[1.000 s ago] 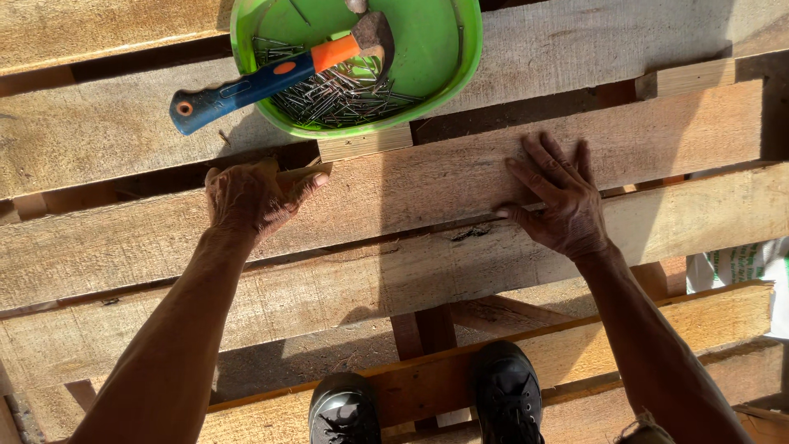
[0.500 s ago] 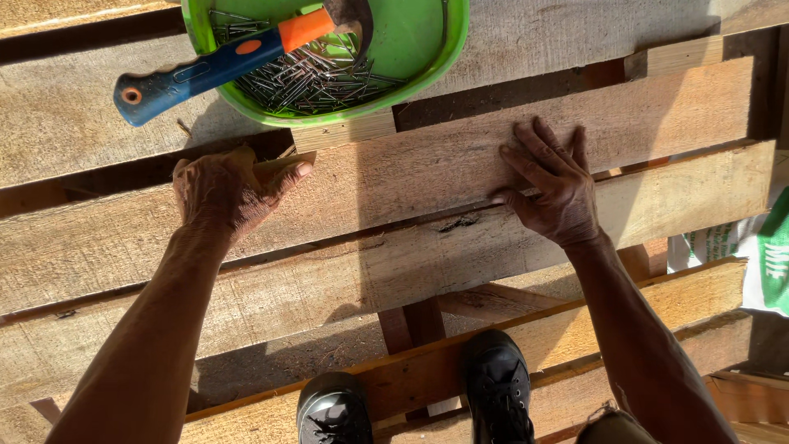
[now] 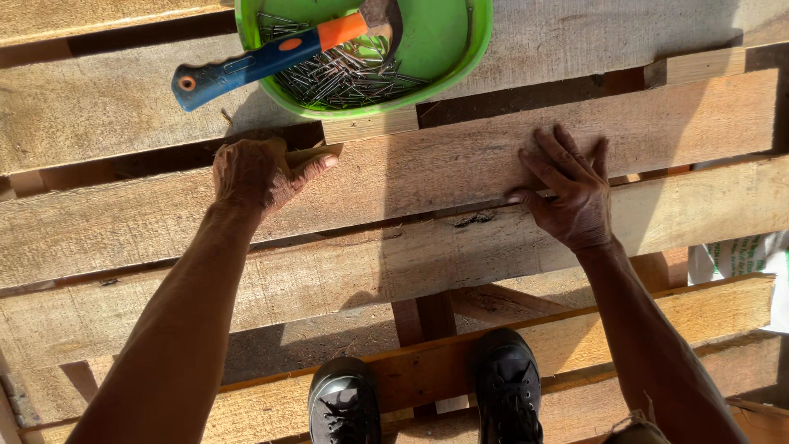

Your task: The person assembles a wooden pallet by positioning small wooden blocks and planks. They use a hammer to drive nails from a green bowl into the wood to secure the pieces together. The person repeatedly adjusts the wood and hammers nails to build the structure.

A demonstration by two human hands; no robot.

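My left hand [image 3: 256,174] curls over the far edge of a rough wooden plank [image 3: 427,173], fingers hooked into the gap behind it and thumb lying along the top. My right hand [image 3: 569,191] rests flat on the same plank farther right, fingers spread, thumb at its near edge. Neither hand holds a loose object. Just beyond the plank stands a green plastic bowl [image 3: 460,57] with several steel nails [image 3: 341,76] and a hammer [image 3: 271,56] with a blue and orange handle sticking out to the left.
More planks [image 3: 353,271] lie side by side with dark gaps between them, over cross beams [image 3: 427,316]. My two black shoes [image 3: 427,395] stand on a lower board. A white printed sack [image 3: 752,263] shows at the right edge.
The view has shifted, so bowl and hammer sit a little farther right. Both hands stay on the same plank; the left hand still grips its far edge.
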